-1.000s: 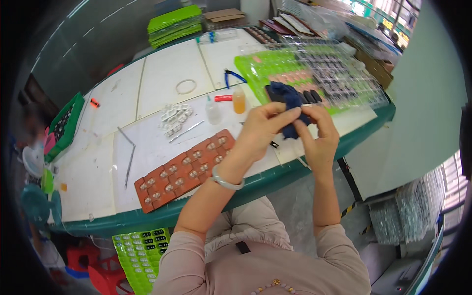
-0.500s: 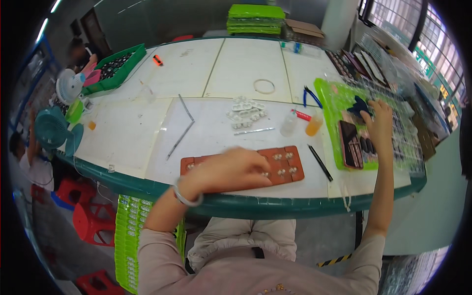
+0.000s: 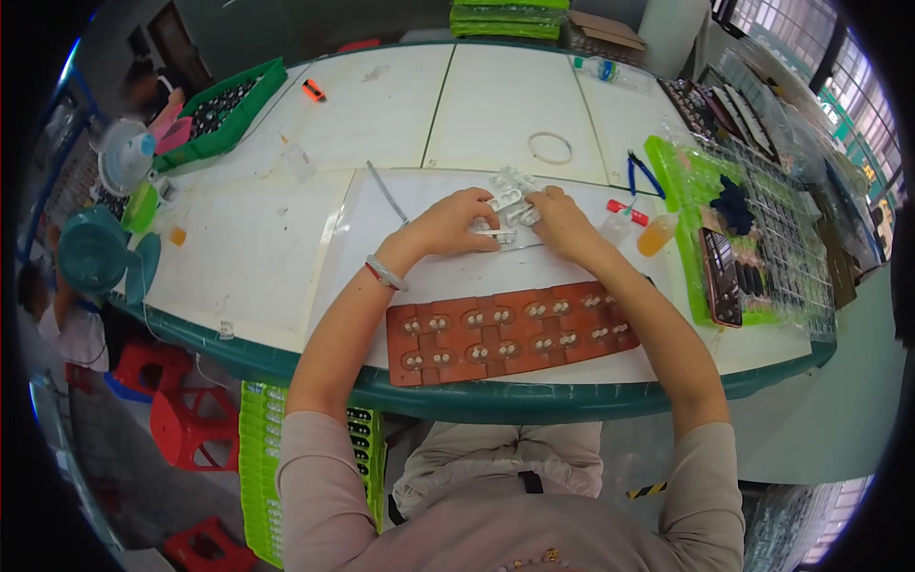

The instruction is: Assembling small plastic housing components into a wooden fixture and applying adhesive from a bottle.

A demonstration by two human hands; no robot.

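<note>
My left hand (image 3: 456,221) and my right hand (image 3: 566,225) are both at a small heap of white plastic pieces with round openings (image 3: 515,179), beyond the middle of the worktable. The left fingers curl round a white piece at the heap's left side. From the right, my other hand's fingers close on the pieces; its fingertips are partly hidden. Nearer to me lies a reddish-brown tray (image 3: 457,341), its recesses holding pairs of small white round parts. My right forearm passes over the tray's right end.
Right of the hands are blue pliers (image 3: 645,175), a red tube (image 3: 626,212), an orange-filled bottle (image 3: 658,234) and a phone (image 3: 721,276) on a bright green tray (image 3: 682,181). A grey strip (image 3: 386,193) lies left. A green bin (image 3: 238,119) stands far left, near other people.
My left hand has moved from above the brown tray to the white pieces. My right hand has left the dark blue item on the green tray and joined it there.
</note>
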